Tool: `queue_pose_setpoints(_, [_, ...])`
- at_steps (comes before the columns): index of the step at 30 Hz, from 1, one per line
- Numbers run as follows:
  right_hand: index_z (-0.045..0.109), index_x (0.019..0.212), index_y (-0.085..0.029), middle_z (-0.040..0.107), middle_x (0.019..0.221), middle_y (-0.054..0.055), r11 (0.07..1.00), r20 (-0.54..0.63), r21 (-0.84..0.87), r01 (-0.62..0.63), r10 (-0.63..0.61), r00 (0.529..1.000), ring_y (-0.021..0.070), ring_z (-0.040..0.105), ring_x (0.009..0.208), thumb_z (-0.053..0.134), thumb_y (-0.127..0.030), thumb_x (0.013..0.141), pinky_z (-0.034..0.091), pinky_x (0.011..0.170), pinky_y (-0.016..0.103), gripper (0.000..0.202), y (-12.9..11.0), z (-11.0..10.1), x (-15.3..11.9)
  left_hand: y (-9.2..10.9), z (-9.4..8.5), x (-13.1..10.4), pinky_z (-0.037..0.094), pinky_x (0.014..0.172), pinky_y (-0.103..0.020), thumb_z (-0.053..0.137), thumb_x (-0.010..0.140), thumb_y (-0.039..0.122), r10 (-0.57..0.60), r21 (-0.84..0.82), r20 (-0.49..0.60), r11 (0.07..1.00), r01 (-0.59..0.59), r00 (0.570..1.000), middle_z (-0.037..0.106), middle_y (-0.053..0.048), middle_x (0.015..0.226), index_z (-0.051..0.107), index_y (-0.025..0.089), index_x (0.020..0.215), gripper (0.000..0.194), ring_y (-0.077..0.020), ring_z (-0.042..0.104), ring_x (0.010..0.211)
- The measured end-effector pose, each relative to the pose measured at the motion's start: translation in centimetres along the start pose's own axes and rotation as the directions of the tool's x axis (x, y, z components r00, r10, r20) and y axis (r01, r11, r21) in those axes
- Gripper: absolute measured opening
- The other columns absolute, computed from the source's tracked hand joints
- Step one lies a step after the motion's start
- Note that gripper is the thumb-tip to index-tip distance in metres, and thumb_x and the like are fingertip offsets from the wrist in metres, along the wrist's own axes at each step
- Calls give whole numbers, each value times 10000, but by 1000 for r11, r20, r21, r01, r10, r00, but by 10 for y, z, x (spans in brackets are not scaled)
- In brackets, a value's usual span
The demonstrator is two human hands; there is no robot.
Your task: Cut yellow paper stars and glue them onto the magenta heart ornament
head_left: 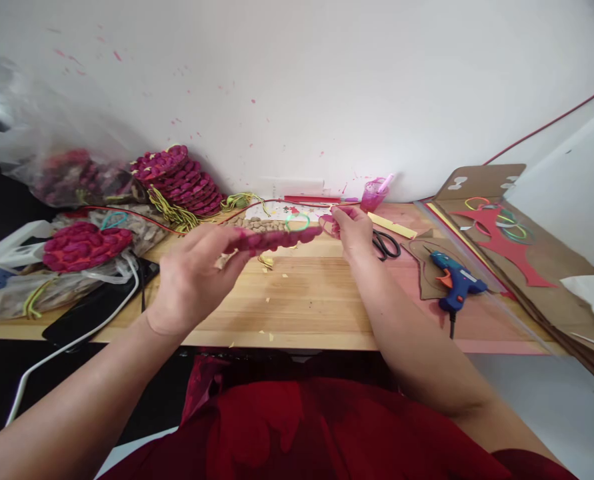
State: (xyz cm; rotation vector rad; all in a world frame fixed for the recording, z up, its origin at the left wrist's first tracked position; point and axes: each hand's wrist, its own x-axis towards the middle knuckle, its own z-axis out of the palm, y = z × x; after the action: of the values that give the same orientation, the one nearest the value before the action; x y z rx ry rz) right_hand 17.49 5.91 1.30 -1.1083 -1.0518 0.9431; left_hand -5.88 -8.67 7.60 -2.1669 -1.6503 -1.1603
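A magenta disc covered in rounded bumps point(281, 240) is held up nearly edge-on over the table, its left edge pinched by my left hand point(191, 273). A light green cord loop point(297, 222) shows at the disc's upper edge; I cannot tell whether it is attached. My right hand point(353, 228) is just past the disc's right end, with thumb and fingers pinched together. Whatever they hold is too small to make out. Black-handled scissors point(387, 245) lie right beside that wrist. Tan pebble-like pieces point(257, 227) and a white sheet with small colored bits point(271, 212) lie behind the disc.
Stacked magenta discs point(191, 180) with yellow-green tassels stand at back left, near another disc point(87, 247) and a power strip point(7, 263). A blue glue gun point(454, 277) rests on cardboard at right. A pink-stained cup point(374, 193) stands against the wall.
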Motion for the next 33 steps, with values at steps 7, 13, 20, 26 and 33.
queue_pose_setpoints(7, [566,701,-187,522,501,-80,977,-272,195,91,-35,962,66,434,385,708,-283,681,296,344,177,173,-25,-31,19,25,26,29,546,582,-288,798,694,388,-360,-682,379,514,520,853,672,-9,750,583,180,1062,475,-156,653,634])
queue_pose_setpoints(13, [536,663,-196,494,497,-81,977,-437,148,155,-76,896,70,439,397,653,-230,719,281,341,171,134,-34,-52,30,42,77,9,565,629,-306,734,772,320,-297,-476,731,423,771,614,693,-37,800,524,155,1194,499,-155,670,660])
queue_pose_setpoints(20, [528,644,-227,489,518,-62,982,-358,103,156,-110,927,97,435,392,693,-296,722,251,319,212,195,-28,-47,29,15,24,-39,368,1120,-501,474,958,411,15,-92,397,995,23,918,549,-155,1402,494,170,1376,483,-296,458,1346])
queue_pose_setpoints(26, [525,676,-210,479,527,-70,980,-290,181,84,-28,957,80,413,380,668,-270,720,226,326,201,162,-29,-35,19,-12,14,-123,240,1142,-613,481,800,751,-121,262,484,965,-12,867,238,-257,1592,84,120,1571,1072,-436,117,1486])
queue_pose_setpoints(33, [525,690,-205,491,524,-78,984,-241,173,42,1,970,74,417,383,732,-348,697,214,321,183,252,-26,-26,11,8,47,-95,146,1182,-568,430,765,816,-112,200,633,979,-23,766,143,-195,1632,161,120,1567,1096,-406,36,1499])
